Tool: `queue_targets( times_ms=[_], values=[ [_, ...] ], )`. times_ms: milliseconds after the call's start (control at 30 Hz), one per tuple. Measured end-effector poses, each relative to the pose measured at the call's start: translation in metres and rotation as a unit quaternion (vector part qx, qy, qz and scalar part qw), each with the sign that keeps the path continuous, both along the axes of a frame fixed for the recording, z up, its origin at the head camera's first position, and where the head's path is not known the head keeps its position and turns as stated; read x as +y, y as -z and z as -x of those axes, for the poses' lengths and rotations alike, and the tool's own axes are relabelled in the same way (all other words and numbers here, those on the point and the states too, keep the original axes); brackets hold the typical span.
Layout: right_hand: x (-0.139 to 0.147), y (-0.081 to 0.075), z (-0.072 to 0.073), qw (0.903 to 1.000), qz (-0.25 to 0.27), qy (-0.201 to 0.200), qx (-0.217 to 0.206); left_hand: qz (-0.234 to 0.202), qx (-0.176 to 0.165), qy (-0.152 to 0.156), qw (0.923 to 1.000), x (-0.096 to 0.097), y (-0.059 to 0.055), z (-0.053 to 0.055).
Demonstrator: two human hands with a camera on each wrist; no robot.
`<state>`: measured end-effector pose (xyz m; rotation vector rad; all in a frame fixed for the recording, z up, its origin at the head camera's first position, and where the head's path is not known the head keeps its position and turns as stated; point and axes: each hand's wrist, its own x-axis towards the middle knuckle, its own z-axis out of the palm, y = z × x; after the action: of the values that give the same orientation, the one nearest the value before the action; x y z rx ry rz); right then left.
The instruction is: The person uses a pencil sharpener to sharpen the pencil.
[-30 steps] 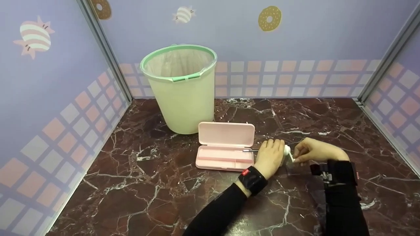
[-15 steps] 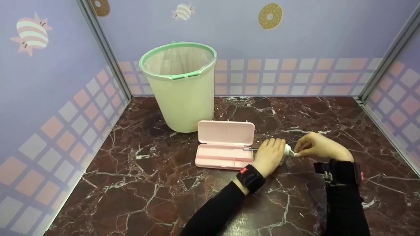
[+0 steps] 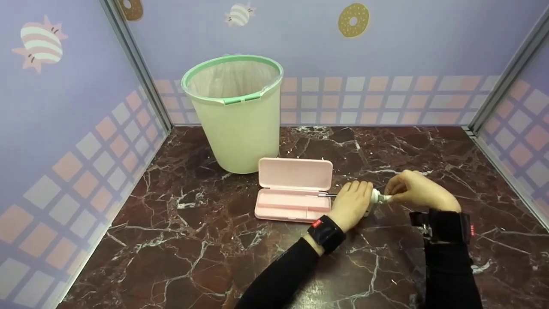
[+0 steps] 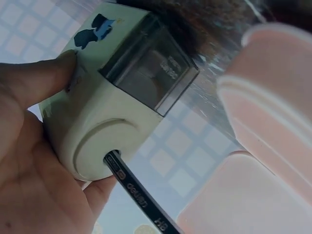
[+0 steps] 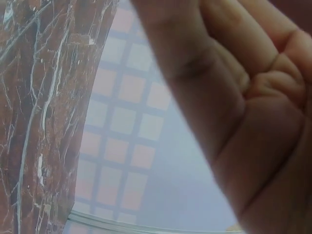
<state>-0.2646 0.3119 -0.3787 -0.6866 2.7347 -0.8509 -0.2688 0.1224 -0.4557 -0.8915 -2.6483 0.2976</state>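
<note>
Dark HB pencil (image 4: 139, 195) with one end in the round hole of a cream sharpener (image 4: 92, 112), its point hidden inside; outer end reaching over the pencil case's right end in the head view, touching or clear of it, cannot tell. Sharpener just beside the case's right end, well in from the back edge of the tabletop (image 3: 171, 240) and nearer its right edge than its left. Left hand (image 3: 352, 204) wrapped round the sharpener body, thumb along one face, fingers grasping firmly by the look of it. Right hand (image 3: 416, 189) at the far end, fingers curled, thumb and fingertips pinching the small crank (image 3: 386, 198); crank out of sight in the right wrist view. Judged mid-sharpening: pencil seated, sharpener braced, crank in hand. Turns completed and sharpness of the point, cannot tell; contents of the tinted shavings box (image 4: 151, 68) too dim to read. Left to do, by this reading: finish cranking, free the pencil, perhaps stow it. Pink pencil case (image 3: 283, 201) open near the middle of the tabletop, lid (image 3: 296, 174) raised along its back side, pencil not yet laid in. Farther out, lined pale-green bin (image 3: 244, 133) upright toward the tabletop's back-left corner, well apart from both hands.
</note>
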Motion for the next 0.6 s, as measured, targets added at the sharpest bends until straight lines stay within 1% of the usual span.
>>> queue_targets(
  times_ms=[100,167,367,500,600],
  values=[
    [-0.002,0.001,0.002,0.9983,0.008,0.025,0.053,0.005,-0.003,0.006,1.0000,-0.003,0.000,0.000],
    [-0.001,0.003,0.004,0.9951,0.015,0.050,0.084,0.004,-0.003,0.011,0.9999,-0.002,0.000,0.000],
    [-0.006,0.018,0.016,0.9781,0.032,0.100,0.180,-0.002,-0.003,0.020,0.9998,-0.002,0.000,0.001],
    [-0.011,0.027,0.021,0.9708,0.042,0.124,0.201,0.001,-0.007,0.021,0.9998,-0.002,0.000,0.003],
    [-0.016,0.031,0.024,0.9673,0.040,0.137,0.209,-0.004,-0.002,0.021,0.9998,-0.003,0.001,0.003]
  ],
)
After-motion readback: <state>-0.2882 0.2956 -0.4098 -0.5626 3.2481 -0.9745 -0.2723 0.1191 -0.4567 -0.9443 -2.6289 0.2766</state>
